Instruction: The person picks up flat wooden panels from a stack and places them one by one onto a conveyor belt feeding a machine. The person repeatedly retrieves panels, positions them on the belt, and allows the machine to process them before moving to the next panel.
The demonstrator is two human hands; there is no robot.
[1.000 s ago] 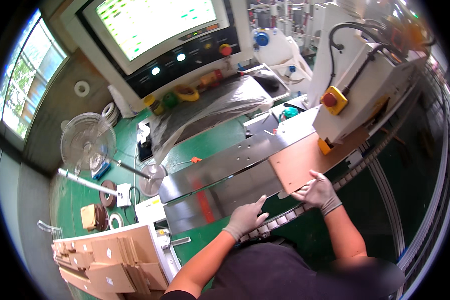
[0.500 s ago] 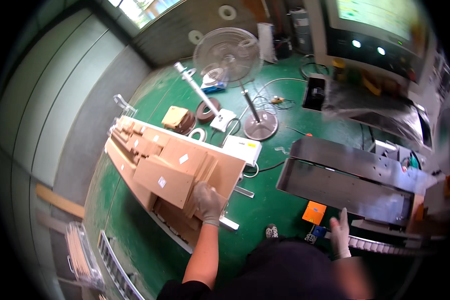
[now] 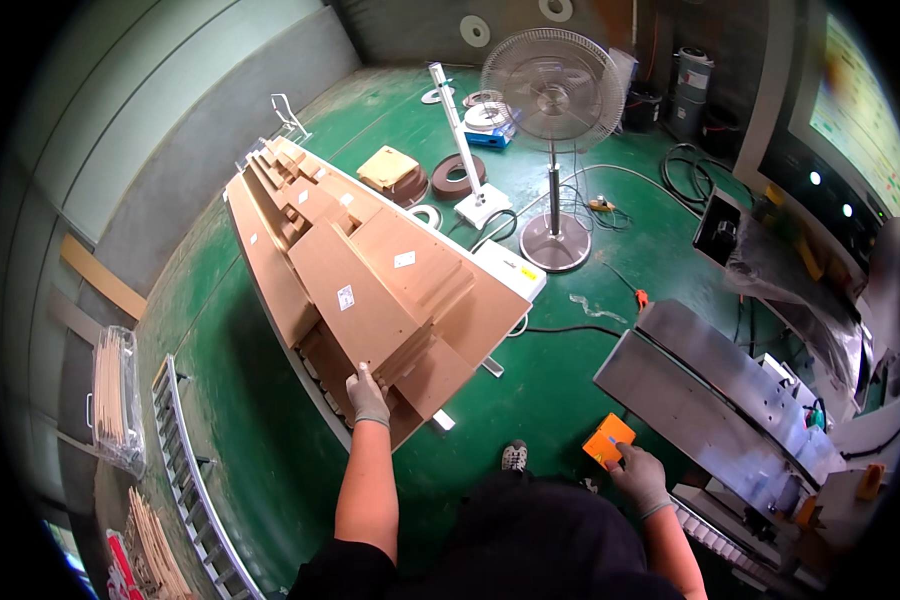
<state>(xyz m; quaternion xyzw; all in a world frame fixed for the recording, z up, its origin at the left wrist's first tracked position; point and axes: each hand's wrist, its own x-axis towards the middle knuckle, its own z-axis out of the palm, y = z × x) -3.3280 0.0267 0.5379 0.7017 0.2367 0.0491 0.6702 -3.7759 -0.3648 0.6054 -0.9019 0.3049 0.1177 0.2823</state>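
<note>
My gloved left hand (image 3: pixel 368 396) is closed on the near corner of a brown wood-look panel (image 3: pixel 348 290), thumb on top and fingers partly hidden at the edge. This panel carries a small white label and lies on stacks of similar brown panels (image 3: pixel 395 245) of different lengths. Beside the metal machine bed, my gloved right hand (image 3: pixel 638 476) hangs with its fingers loosely apart and nothing in them. In the picture its fingertips overlap an orange box (image 3: pixel 607 440); whether they touch it I cannot tell.
Right of the panels stand a pedestal fan (image 3: pixel 554 95) and a white box (image 3: pixel 510 270) with cables. A metal machine bed (image 3: pixel 705 410) and a roller track (image 3: pixel 720 530) flank my right side. A ladder-like roller frame (image 3: pixel 195 490) lies at left on the green floor (image 3: pixel 530 375).
The view has swung to the right. My left hand has shifted from the panels' right side to the top panel's near corner. My right hand has moved toward the orange box.
</note>
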